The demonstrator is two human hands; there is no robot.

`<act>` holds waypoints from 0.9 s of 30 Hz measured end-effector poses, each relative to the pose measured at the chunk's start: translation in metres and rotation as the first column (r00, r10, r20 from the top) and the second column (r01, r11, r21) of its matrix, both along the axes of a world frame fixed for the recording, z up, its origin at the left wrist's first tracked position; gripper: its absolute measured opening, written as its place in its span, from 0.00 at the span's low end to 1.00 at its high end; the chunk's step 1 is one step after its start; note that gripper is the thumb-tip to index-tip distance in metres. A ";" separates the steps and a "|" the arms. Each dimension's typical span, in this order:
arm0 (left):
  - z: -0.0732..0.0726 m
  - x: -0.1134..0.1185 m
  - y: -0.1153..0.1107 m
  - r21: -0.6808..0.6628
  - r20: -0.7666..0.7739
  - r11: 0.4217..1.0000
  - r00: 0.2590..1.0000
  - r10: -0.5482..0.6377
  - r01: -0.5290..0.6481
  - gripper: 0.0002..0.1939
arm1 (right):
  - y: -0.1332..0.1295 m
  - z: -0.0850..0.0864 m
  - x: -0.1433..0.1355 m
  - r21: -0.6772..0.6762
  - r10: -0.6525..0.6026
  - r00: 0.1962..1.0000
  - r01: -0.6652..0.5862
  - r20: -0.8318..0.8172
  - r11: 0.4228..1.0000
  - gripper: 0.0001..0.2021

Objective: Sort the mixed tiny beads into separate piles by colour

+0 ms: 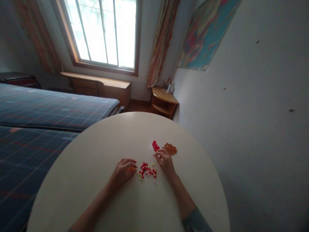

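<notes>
You have open passage over the round table [111,135] beyond your left hand [125,170], up to its far rim, and between your forearms on the near side. Straight travel between the hands is obstructed by the mixed pile [147,170], low and scattered. Your right hand [164,159], a small red piece [154,155] at its fingertips, has the red cluster [155,146] and brown pile [170,149] close ahead. Rightward, you have room over the tabletop; the wall [248,135] bounds that side.
</notes>
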State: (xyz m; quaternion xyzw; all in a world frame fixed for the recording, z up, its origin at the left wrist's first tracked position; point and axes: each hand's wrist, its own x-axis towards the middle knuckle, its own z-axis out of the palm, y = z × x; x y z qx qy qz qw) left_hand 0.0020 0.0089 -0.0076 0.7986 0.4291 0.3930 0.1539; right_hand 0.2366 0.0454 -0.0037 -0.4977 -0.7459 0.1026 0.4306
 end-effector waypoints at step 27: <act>0.002 0.003 -0.005 -0.025 -0.268 1.000 0.963 -0.017 0.011 0.07 | 0.002 -0.001 0.012 -0.140 -0.202 0.961 0.229 0.189 0.963 0.10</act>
